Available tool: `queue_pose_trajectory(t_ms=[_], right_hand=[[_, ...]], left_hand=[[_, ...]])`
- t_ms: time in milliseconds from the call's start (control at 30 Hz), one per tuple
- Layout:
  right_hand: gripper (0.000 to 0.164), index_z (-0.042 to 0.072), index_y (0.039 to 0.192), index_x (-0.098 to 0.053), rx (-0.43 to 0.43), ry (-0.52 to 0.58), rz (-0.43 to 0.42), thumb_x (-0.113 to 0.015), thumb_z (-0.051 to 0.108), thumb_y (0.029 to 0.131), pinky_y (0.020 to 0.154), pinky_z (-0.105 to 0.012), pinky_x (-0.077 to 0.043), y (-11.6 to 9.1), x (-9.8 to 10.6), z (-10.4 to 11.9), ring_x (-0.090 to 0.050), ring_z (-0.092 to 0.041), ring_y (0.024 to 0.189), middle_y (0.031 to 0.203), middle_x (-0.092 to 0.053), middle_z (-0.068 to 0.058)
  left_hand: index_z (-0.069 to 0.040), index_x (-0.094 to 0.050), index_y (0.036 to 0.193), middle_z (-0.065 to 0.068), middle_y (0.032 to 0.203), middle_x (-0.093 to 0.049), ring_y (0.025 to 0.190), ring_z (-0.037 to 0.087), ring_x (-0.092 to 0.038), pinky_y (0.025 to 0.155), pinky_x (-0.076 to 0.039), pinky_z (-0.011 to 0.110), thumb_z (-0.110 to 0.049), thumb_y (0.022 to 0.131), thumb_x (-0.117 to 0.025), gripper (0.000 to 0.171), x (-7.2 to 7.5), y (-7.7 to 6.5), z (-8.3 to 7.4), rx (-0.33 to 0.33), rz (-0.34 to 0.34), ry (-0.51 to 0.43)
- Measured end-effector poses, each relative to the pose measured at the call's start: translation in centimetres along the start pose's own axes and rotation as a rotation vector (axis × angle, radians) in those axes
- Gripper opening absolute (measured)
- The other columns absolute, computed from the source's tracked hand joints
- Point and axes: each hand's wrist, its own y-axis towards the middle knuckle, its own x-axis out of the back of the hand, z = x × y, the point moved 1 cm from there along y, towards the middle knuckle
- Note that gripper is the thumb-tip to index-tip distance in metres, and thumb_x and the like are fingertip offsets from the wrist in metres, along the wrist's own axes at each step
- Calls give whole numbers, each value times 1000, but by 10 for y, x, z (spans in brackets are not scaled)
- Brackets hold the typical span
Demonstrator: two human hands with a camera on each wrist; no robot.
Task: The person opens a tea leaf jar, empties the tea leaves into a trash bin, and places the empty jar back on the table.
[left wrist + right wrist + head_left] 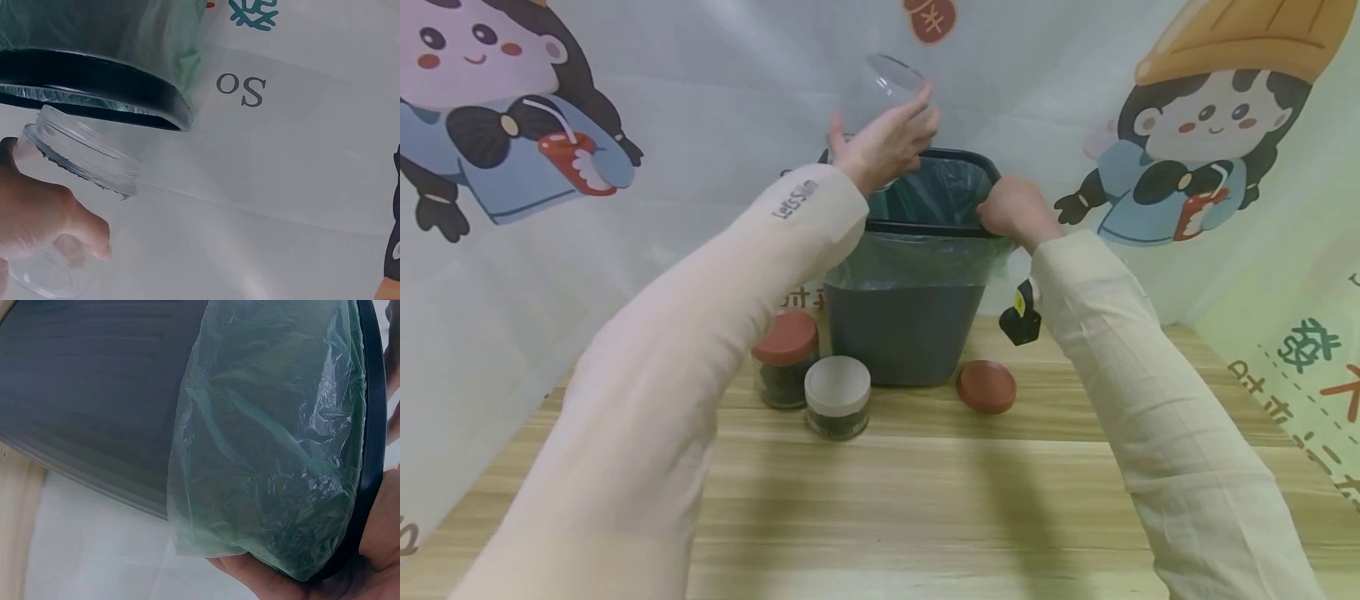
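Cartoon-printed backdrop (715,100), wood-grain table (910,508), left fingers (90,230) gripping clear jar (87,153), right fingers (259,575) gripping bin rim (928,228)

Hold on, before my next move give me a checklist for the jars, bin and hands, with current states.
1. Glass jar gripped by the left hand: ok.
2. Jar mouth turned toward the trash bin: ok, its threaded neck is near the bin's rim.
3. Bin held: ok, the right hand grips the rim.
4. Green liner folded over the rim: ok.
5. Glass jar fully emptied: cannot tell, its inside is partly hidden.
6. Other jars lidded: ok, red-lidded jar and white-lidded jar both covered.
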Motion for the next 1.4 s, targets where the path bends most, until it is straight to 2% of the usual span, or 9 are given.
queue_pose_trajectory(t_ms=[133,333,500,633,767,1000,1167,1300,1400], right_hand=[[32,6,65,-41,11,9,1,-35,17,93,66,-35,-48,-1,0,0,-52,-22,60,89,-51,-18],[34,6,62,-39,35,-12,10,-34,17,93,70,-37,-44,-1,1,-1,-47,-23,63,78,-45,-12],[36,7,60,-38,28,5,22,-34,17,94,65,-35,-46,2,1,-2,-49,-20,57,72,-44,-10],[35,7,61,-39,16,14,25,-34,18,94,64,-35,-47,3,0,-1,-50,-20,59,76,-45,-11],[35,6,61,-40,19,10,24,-34,17,94,68,-37,-48,2,0,-1,-51,-21,61,75,-45,-11],[34,6,62,-41,24,-15,20,-33,16,94,73,-39,-49,1,0,-1,-53,-20,56,86,-50,-18],[35,6,60,-39,44,-27,18,-32,16,93,87,-43,-42,2,-1,-1,-54,-27,66,84,-49,-18],[34,6,62,-40,23,4,24,-33,17,94,76,-39,-48,1,-1,-1,-53,-22,60,80,-47,-14],[34,6,63,-42,1,27,28,-34,18,94,63,-35,-50,0,0,-1,-52,-18,53,81,-48,-13]], left_hand=[[-4,-23,134,27,132,-25,126,39,-19,100,-22,54,-1,56,-79,96,-9,-6,0,53,-56,-8],[1,-15,136,29,135,-20,128,38,-14,102,-20,52,5,59,-76,98,-20,-16,-2,141,-152,70],[0,-15,136,30,135,-19,129,39,-14,103,-19,53,5,60,-75,97,-23,-20,-5,144,-183,106],[-1,-15,136,28,135,-19,129,38,-14,103,-19,52,9,60,-73,96,-27,-23,-9,172,-204,96],[-3,-15,136,24,138,-19,130,35,-14,104,-19,50,11,61,-71,94,-31,-27,-11,249,-254,25],[-15,-23,139,12,143,-24,132,28,-16,104,-18,49,-2,78,-65,75,-33,-29,-5,381,-297,-414],[-20,-23,141,11,144,-24,133,28,-16,105,-17,50,1,83,-58,71,-35,-33,-1,430,-235,-782],[-18,-29,138,13,142,-27,132,31,-18,105,-16,52,4,85,-53,63,-38,-34,3,505,-208,-1064],[-16,-32,135,16,140,-30,130,34,-18,104,-16,55,2,81,-59,63,-41,-35,5,565,-191,-1271]])
